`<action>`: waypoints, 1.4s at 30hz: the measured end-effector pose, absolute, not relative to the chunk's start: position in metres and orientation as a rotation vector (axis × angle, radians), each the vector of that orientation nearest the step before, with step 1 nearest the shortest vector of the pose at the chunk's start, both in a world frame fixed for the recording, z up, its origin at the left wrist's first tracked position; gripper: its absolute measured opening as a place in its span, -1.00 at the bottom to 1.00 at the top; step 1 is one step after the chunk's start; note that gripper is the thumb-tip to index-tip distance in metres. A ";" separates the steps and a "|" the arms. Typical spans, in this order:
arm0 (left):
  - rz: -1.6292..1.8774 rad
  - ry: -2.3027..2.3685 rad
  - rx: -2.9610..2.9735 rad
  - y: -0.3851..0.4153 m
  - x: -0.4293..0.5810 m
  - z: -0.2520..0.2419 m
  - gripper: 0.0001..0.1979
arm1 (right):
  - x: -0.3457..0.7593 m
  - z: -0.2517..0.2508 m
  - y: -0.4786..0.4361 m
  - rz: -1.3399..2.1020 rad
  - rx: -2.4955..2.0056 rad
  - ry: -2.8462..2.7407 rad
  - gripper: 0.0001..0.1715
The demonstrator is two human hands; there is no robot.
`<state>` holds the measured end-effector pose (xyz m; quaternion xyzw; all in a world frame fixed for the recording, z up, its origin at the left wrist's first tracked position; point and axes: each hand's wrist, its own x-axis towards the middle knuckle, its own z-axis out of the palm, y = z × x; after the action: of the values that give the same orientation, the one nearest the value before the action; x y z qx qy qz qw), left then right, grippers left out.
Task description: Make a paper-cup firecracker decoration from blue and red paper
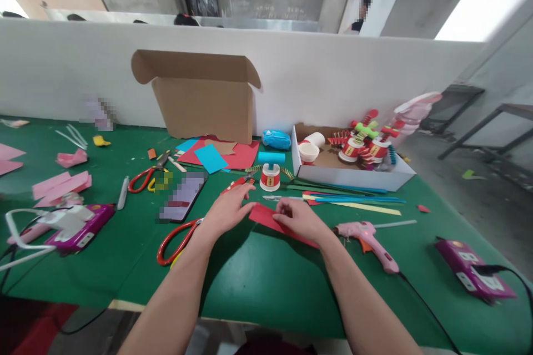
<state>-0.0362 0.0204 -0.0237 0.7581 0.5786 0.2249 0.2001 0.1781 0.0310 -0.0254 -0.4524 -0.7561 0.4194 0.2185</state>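
Observation:
A strip of red paper [266,218] lies slanted across the green table in front of me. My right hand [300,218] has its fingers curled in a pinch on the strip's upper edge. At the strip's left end is my left hand [228,212], fingers stretched and thumb apart, the thumb tip close to the paper's corner. Just beyond both hands stands a red and white paper cup [270,178] with a blue paper roll [272,157] on top and folded paper arms at its sides. A red-handled tool [238,183] is partly hidden behind my left hand.
Right of my hands lie a pink glue gun [368,238] and a purple power strip [474,269]. A white box [353,178] holds cups and finished figures. Left are a phone [183,197], red-handled scissors [177,244] and another power strip [83,227]. Paper strips [353,199] lie beyond.

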 end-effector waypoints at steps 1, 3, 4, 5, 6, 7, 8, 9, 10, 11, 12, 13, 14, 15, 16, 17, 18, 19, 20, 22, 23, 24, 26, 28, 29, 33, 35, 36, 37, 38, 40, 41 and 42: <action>0.715 1.627 2.060 0.020 -0.035 -0.023 -0.71 | 0.177 -0.025 0.032 1.194 -1.245 -1.934 -0.85; 0.836 1.579 1.873 0.019 -0.032 -0.018 -0.63 | 0.174 -0.025 0.032 1.275 -1.209 -1.633 -0.78; 0.865 1.519 1.774 0.018 -0.029 -0.016 -0.59 | 0.172 -0.025 0.032 1.315 -1.187 -1.509 -0.74; 0.877 1.447 1.690 0.016 -0.026 -0.014 -0.58 | 0.170 -0.025 0.031 1.353 -1.167 -1.411 -0.70; 0.880 1.377 1.627 0.015 -0.022 -0.013 -0.59 | 0.168 -0.026 0.030 1.391 -1.153 -1.337 -0.67; 0.881 1.319 1.587 0.014 -0.017 -0.012 -0.62 | 0.166 -0.026 0.029 1.420 -1.144 -1.284 -0.65; 0.879 1.278 1.563 0.013 -0.011 -0.012 -0.64 | 0.164 -0.026 0.027 1.451 -1.137 -1.249 -0.63; 0.876 1.255 1.542 0.012 -0.006 -0.012 -0.65 | 0.162 -0.026 0.025 1.495 -1.123 -1.227 -0.62; 0.871 1.245 1.517 0.011 -0.001 -0.011 -0.66 | 0.161 -0.026 0.024 1.552 -1.097 -1.212 -0.61; 0.854 1.242 1.499 0.011 0.002 -0.011 -0.67 | 0.160 -0.025 0.023 1.617 -1.062 -1.198 -0.61; 0.821 1.241 1.510 0.010 0.004 -0.009 -0.67 | 0.159 -0.025 0.022 1.679 -1.026 -1.183 -0.60; 0.778 1.252 1.561 0.008 0.002 -0.007 -0.67 | 0.159 -0.025 0.022 1.728 -0.997 -1.166 -0.58; 0.725 1.287 1.648 0.005 -0.003 -0.005 -0.67 | 0.159 -0.025 0.022 1.754 -0.983 -1.148 -0.57; 0.659 1.349 1.774 0.000 -0.011 -0.001 -0.67 | 0.160 -0.026 0.023 1.756 -0.986 -1.129 -0.57; 0.593 1.458 1.917 -0.006 -0.022 0.001 -0.69 | 0.161 -0.027 0.024 1.744 -1.003 -1.108 -0.57; 0.504 1.638 2.033 -0.013 -0.035 0.004 -0.70 | 0.162 -0.028 0.026 1.727 -1.025 -1.083 -0.58; 0.365 1.849 2.090 -0.022 -0.049 0.005 -0.72 | 0.162 -0.029 0.027 1.710 -1.045 -1.058 -0.59; 0.196 2.047 2.096 -0.032 -0.062 0.005 -0.75 | 0.162 -0.030 0.028 1.696 -1.060 -1.033 -0.59; 0.018 2.180 2.072 -0.041 -0.075 0.004 -0.78 | 0.162 -0.031 0.029 1.687 -1.071 -1.013 -0.60; -0.225 2.219 1.996 -0.057 -0.091 -0.003 -0.79 | 0.161 -0.032 0.029 1.684 -1.079 -0.993 -0.61; -0.267 2.186 1.987 -0.063 -0.094 -0.008 -0.78 | 0.160 -0.032 0.028 1.686 -1.078 -0.993 -0.61; -0.276 2.183 1.977 -0.067 -0.095 -0.012 -0.75 | 0.158 -0.032 0.027 1.689 -1.079 -0.999 -0.62; -0.257 2.256 1.926 -0.071 -0.091 -0.020 -0.68 | 0.157 -0.033 0.026 1.686 -1.082 -1.017 -0.63; -0.208 2.324 1.836 -0.071 -0.088 -0.023 -0.63 | 0.156 -0.035 0.027 1.674 -1.093 -1.020 -0.64; -0.163 2.306 1.783 -0.072 -0.089 -0.022 -0.60 | 0.156 -0.037 0.027 1.669 -1.102 -1.014 -0.65; 0.177 1.880 1.502 -0.085 -0.107 -0.007 -0.60 | 0.160 -0.043 0.032 1.669 -1.120 -0.962 -0.63; 0.309 1.675 1.358 -0.099 -0.120 0.003 -0.55 | 0.161 -0.043 0.033 1.676 -1.115 -0.929 -0.61; 0.348 1.628 1.295 -0.106 -0.126 0.008 -0.53 | 0.161 -0.042 0.033 1.680 -1.112 -0.915 -0.61; 0.382 1.608 1.242 -0.113 -0.132 0.011 -0.52 | 0.161 -0.041 0.033 1.682 -1.109 -0.902 -0.59; 0.416 1.595 1.209 -0.119 -0.136 0.014 -0.50 | 0.161 -0.040 0.033 1.685 -1.106 -0.890 -0.58; 0.498 1.560 1.199 -0.125 -0.139 0.015 -0.43 | 0.161 -0.037 0.032 1.685 -1.092 -0.871 -0.56; 0.571 1.522 1.215 -0.124 -0.137 0.014 -0.36 | 0.161 -0.035 0.032 1.682 -1.079 -0.859 -0.55; 0.649 1.479 1.239 -0.120 -0.132 0.013 -0.30 | 0.162 -0.033 0.031 1.678 -1.063 -0.844 -0.55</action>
<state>-0.1318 -0.1201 0.0132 0.5181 0.6182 0.2712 0.5252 0.1616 0.0314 -0.0334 -0.4342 -0.3447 0.6855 0.4719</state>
